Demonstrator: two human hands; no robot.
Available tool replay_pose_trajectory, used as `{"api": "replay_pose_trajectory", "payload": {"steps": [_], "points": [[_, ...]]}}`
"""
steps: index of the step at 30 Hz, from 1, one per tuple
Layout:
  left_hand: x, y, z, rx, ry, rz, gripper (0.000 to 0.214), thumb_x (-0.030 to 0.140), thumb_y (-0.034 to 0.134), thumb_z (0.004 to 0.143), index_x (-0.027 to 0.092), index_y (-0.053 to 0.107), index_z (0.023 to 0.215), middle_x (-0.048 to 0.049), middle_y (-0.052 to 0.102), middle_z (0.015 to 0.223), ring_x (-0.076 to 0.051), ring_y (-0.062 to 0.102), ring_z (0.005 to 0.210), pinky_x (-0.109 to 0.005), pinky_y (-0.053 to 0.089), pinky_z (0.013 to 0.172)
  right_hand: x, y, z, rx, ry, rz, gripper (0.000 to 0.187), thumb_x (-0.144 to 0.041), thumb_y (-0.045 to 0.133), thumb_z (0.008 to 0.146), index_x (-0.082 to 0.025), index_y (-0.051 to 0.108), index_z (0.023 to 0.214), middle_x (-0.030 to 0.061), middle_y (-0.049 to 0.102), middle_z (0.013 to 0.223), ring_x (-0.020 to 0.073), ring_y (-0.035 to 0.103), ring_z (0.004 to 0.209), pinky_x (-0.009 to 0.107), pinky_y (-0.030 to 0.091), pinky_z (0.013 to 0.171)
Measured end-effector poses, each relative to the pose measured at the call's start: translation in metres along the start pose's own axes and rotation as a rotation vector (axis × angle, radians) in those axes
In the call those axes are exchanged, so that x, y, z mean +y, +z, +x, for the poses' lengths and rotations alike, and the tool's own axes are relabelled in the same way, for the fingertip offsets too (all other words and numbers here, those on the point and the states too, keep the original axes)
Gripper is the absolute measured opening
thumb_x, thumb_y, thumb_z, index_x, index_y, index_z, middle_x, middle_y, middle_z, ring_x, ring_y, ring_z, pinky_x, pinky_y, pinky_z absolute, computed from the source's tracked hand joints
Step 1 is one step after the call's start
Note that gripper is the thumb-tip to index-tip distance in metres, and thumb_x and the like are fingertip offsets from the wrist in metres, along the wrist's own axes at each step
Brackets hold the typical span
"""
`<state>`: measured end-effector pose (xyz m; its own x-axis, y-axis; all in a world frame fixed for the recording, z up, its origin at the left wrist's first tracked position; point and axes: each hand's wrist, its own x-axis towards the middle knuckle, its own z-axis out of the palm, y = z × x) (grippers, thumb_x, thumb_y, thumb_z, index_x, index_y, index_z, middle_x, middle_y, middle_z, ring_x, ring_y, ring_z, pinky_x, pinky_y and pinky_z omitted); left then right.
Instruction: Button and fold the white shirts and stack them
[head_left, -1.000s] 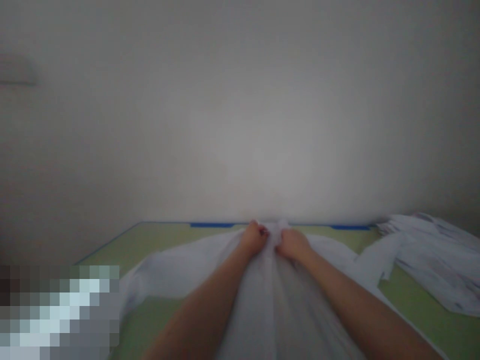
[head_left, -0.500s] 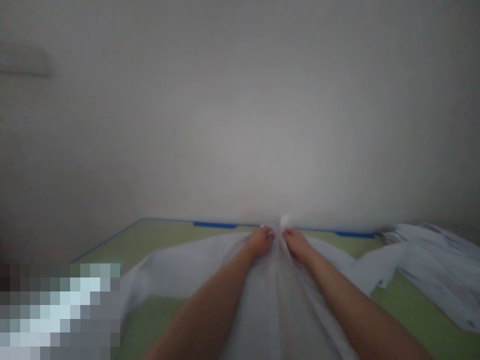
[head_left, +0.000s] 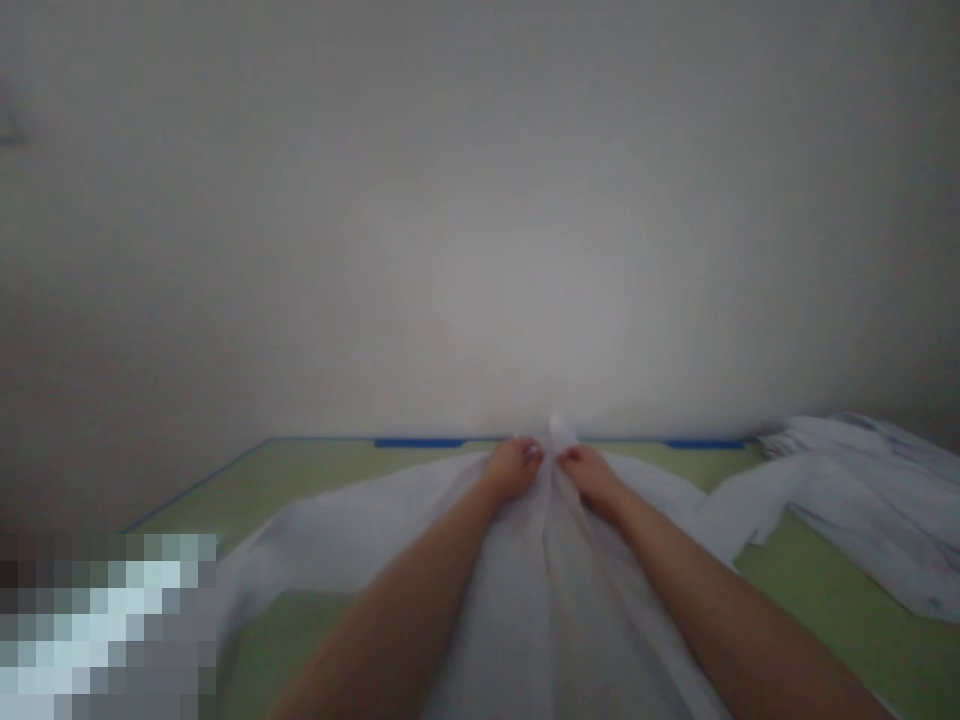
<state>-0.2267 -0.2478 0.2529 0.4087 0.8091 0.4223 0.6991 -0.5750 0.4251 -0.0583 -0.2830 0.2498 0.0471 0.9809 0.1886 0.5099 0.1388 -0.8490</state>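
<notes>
A white long-sleeved shirt (head_left: 495,610) lies spread over the green tabletop, its body running toward me between my forearms. One sleeve (head_left: 330,530) stretches out to the left and the other goes right. My left hand (head_left: 514,468) pinches the cloth at the top of the shirt, by the far table edge. Close beside it, my right hand (head_left: 592,475) is closed on the same upper part, across a narrow gap. Between the two hands a small white peak of cloth stands up. The fingertips are blurred.
The green table (head_left: 832,570) has a blue far edge that meets a plain grey wall (head_left: 510,220). A pile of white garments (head_left: 870,480) lies at the right, touching the right sleeve. A pixelated patch hides the lower left corner.
The view has shifted slightly. Both hands keep hold of the top of the shirt; the raised cloth between them has changed shape a little and leans more to the left.
</notes>
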Motion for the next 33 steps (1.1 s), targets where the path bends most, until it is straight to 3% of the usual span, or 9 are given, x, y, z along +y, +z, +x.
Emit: {"api": "replay_pose_trajectory", "payload": {"steps": [11, 20, 33], "points": [[0.008, -0.002, -0.003, 0.034, 0.139, 0.075, 0.029, 0.033, 0.042, 0.088, 0.017, 0.061, 0.103, -0.0091, 0.063, 0.104, -0.020, 0.054, 0.100, -0.031, 0.036, 0.093, -0.002, 0.004, -0.001, -0.104, 0.003, 0.122, 0.032, -0.030, 0.044, 0.082, -0.009, 0.066, 0.093, 0.0116, 0.068, 0.086, 0.0161, 0.061, 0.073, 0.024, 0.045, 0.061], [0.017, -0.007, -0.006, 0.020, 0.207, 0.110, 0.025, 0.027, 0.044, 0.086, 0.017, 0.062, 0.102, -0.0093, 0.063, 0.103, -0.021, 0.055, 0.100, -0.032, 0.036, 0.095, -0.001, -0.003, 0.002, -0.069, -0.013, 0.087, 0.028, -0.029, 0.049, 0.080, -0.011, 0.069, 0.084, 0.0115, 0.069, 0.085, 0.0170, 0.061, 0.075, 0.025, 0.045, 0.068], [0.022, -0.010, -0.008, 0.019, 0.231, 0.194, 0.023, 0.023, 0.044, 0.086, 0.017, 0.063, 0.097, -0.0094, 0.064, 0.100, -0.021, 0.055, 0.099, -0.035, 0.032, 0.098, -0.001, -0.004, 0.003, -0.029, -0.078, -0.034, 0.026, -0.028, 0.049, 0.076, -0.011, 0.069, 0.074, 0.0080, 0.067, 0.073, 0.0147, 0.056, 0.066, 0.024, 0.040, 0.059]]}}
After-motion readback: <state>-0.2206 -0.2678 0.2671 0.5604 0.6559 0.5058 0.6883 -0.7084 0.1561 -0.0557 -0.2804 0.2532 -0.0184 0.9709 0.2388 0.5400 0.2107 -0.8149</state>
